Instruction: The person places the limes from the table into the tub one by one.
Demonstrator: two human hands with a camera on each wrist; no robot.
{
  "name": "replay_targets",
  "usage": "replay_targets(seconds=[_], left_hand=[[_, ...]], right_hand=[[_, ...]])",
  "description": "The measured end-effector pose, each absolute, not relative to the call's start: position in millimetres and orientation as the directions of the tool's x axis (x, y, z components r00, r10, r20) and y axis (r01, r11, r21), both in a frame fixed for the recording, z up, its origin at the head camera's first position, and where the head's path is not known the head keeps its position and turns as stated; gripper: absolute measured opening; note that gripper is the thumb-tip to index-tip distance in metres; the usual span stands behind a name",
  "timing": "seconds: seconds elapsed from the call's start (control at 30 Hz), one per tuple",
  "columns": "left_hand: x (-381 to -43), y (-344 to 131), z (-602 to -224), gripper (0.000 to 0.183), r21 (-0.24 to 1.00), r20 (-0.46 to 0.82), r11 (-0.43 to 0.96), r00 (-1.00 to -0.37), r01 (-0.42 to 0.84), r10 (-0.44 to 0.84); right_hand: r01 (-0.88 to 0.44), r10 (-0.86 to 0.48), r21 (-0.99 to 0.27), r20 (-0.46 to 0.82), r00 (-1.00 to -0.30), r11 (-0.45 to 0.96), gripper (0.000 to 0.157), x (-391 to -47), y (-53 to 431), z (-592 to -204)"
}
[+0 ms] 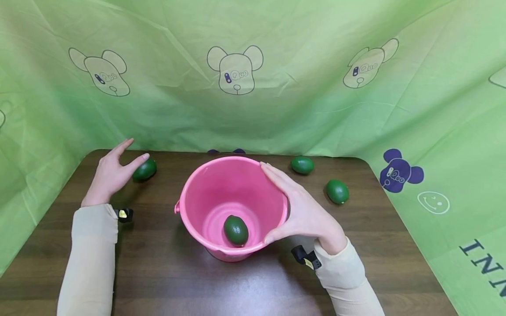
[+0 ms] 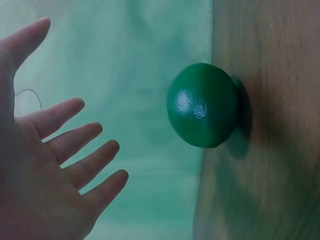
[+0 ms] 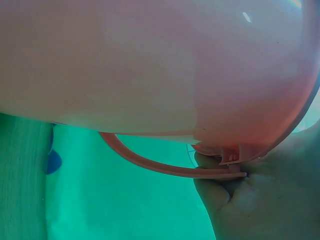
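A pink bucket (image 1: 227,248) stands on the table, tilted a little towards me, with one green lime (image 1: 236,230) lying in its bottom. My right hand (image 1: 306,215) grips the bucket at the right side of its rim, thumb on the near edge and fingers towards the back. In the right wrist view the bucket's handle (image 3: 165,166) hangs by that hand. My left hand (image 1: 112,171) is spread over the far left of the table, beside another lime (image 1: 144,170). The left wrist view shows a gap between its straight fingers (image 2: 92,162) and that lime (image 2: 204,106).
Two more limes lie right of the bucket, one near the back edge (image 1: 302,165) and one closer (image 1: 337,192). Behind and beside the brown wooden table (image 1: 158,272) hangs a green printed cloth (image 1: 174,109). Each wrist carries a small black camera.
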State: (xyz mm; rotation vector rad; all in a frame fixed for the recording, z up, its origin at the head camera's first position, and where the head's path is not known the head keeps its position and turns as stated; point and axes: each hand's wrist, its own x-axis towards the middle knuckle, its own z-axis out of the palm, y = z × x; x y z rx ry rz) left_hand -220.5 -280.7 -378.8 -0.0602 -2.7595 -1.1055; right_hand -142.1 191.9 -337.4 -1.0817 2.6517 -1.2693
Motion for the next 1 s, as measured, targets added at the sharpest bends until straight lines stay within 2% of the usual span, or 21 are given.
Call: replay_targets(seconds=[0.43, 1.0], left_hand=[[-230.6, -288.7, -393.6, 0.093, 0.688, 0.043, 0.726, -0.998, 0.002, -0.038], [-250.8, -293.5, -392.9, 0.104, 0.608, -0.107, 0.794, -0.992, -0.014, 0.065]], right_hand=[[-0.579, -0.586, -0.694, 0.275, -0.762, 0.427, 0.141, -141.7, 192.4, -337.9], [-0.583, -0.588, -0.691, 0.278, -0.760, 0.427, 0.143, -142.1, 192.0, -338.9]])
